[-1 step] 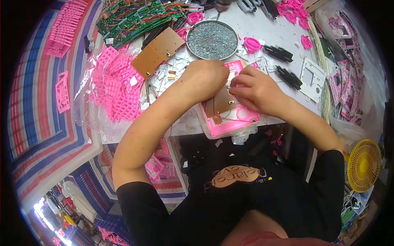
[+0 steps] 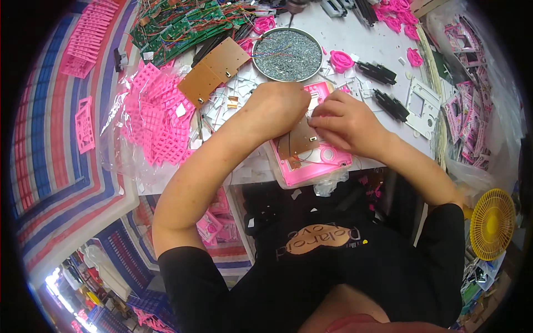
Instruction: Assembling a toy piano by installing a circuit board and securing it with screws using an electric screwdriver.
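Note:
In front of me lies a pink plastic casing with a brown circuit board set in it and thin wires near its lower edge. My left hand is curled over the casing's upper left, knuckles up; its fingertips, and whatever they hold, are hidden. From the right, my right hand reaches over the board with its fingers bent and pressed together at the board's right edge. What sits between those fingertips is too small to make out. The two hands are close but apart.
Just beyond my hands stands a round dish of small screws. Brown circuit boards, pink grid pieces and green wired boards lie to the left. Black parts and a white frame are on the right. A yellow fan stands lower right.
The fingers of my right hand have drawn slightly closer together, covering a pink bit that showed between them. My left hand looks the same.

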